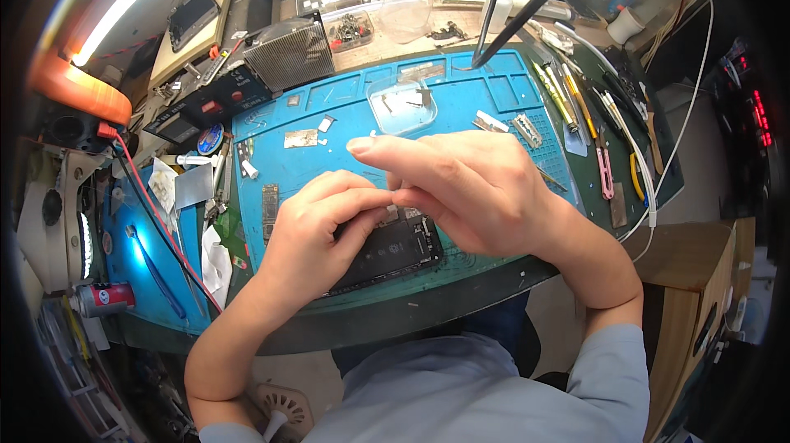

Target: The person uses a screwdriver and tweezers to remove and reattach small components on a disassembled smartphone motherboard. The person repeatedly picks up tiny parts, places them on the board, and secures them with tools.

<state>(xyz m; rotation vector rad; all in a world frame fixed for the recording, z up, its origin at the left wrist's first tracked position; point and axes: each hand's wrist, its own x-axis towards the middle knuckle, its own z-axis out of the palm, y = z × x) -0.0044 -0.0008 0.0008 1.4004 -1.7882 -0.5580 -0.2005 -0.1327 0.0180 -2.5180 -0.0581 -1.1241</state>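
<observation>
My left hand point(321, 229) is over an opened black phone body point(403, 249) on the blue work mat point(280, 163), its thumb and fingertips pinched. My right hand point(461, 188) meets it there, forefinger lifted and lower fingertips closed against the left's. What they hold, if anything, is hidden or too small to make out. A long circuit board point(270, 211) lies left of my hands, a small metal plate point(300, 138) behind them. Farther back sit a clear plastic container point(403, 122) and small metal parts point(527, 130).
Hand tools point(605, 171) line the right side. A black stand arm point(535, 11) reaches in from above. An orange device point(82, 89) with red cables, a glowing blue-white light point(138, 252) and a spray can point(103, 299) are at left. Metal boxes point(292, 52) stand behind.
</observation>
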